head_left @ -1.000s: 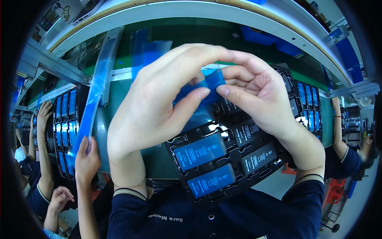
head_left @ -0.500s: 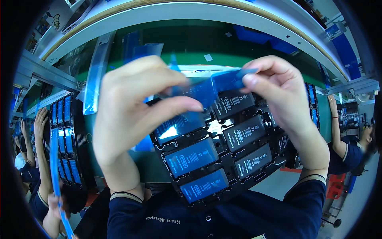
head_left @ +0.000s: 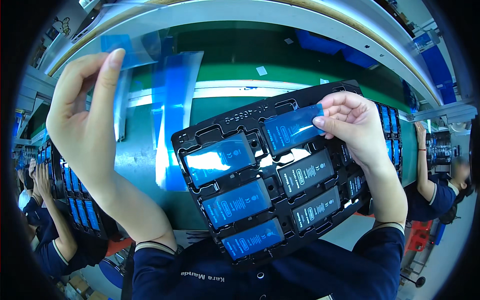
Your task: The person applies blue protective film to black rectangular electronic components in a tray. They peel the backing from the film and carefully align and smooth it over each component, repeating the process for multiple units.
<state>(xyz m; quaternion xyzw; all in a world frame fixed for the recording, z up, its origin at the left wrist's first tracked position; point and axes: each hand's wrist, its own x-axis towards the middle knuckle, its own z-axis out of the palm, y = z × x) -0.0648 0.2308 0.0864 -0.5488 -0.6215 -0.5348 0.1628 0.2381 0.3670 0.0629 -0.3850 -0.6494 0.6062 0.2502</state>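
Note:
A black plastic tray [head_left: 220,124] of flat phone batteries is tilted in front of me. My right hand [head_left: 352,127] pinches the right end of a blue film [head_left: 295,127], which lies over the battery in the far middle pocket. Blue film also covers the left column's batteries, such as the nearest one [head_left: 252,240]. Two middle batteries, including this dark one [head_left: 306,172], show no blue. Raised at the far left, my left hand [head_left: 85,100] pinches a thin clear strip with a blue end [head_left: 117,49]. My right hand partly hides the tray's right column.
A stack of blue and clear film strips [head_left: 175,115] lies left of the tray on the green bench. Beyond a white rail [head_left: 225,89] are blue bins [head_left: 315,42]. Stacked trays [head_left: 82,200] stand at left, with co-workers on both sides [head_left: 437,195].
My left hand has swung away up and left, taking the clear strip. The blue film, stretched between both hands before, now lies over the far middle battery, my right hand still at its end.

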